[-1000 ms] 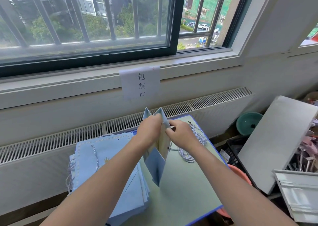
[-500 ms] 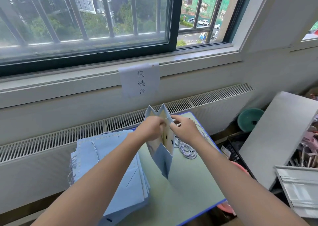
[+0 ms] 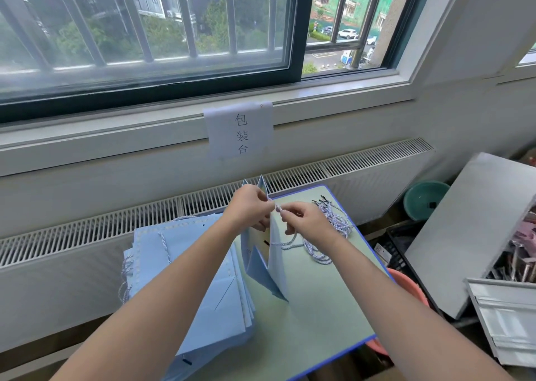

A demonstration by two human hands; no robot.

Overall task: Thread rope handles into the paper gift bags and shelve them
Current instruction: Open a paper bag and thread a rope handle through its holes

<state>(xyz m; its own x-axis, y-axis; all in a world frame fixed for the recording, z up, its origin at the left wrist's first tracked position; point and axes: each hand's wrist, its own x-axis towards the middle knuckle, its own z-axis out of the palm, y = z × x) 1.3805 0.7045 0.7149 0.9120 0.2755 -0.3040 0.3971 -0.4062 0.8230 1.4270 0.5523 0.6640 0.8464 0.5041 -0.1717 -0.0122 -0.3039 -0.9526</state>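
A stack of flat light-blue paper gift bags (image 3: 185, 279) lies on the left part of the small pale-green table (image 3: 319, 308), its long axis running from near to far; twisted rope handles (image 3: 125, 267) hang off the stack's left edge, and one more loops across the top bag.

Right of the stack stands the gift bag being worked on (image 3: 271, 260), upright on its base at the table's middle, mouth up, its tall axis vertical and its two gusset points sticking up by the radiator grille (image 3: 87, 232). Its inside is mostly hidden; only a black rope tip shows within.

The left hand (image 3: 251, 206) grips the bag's upper rim with curled fingers. The right hand (image 3: 301, 219), just beside it, pinches a white-and-blue rope (image 3: 285, 242) at the rim between thumb and forefinger; the rope trails down and right onto the table.

Further right lies a loose bundle of ropes (image 3: 338, 219) with black tips pointing away.

Beyond the table's right edge are a teal basin (image 3: 422, 199), a black crate (image 3: 398, 247), a pink tub (image 3: 406, 286) under the table and a leaning grey board (image 3: 470, 229); their contents cannot be made out.
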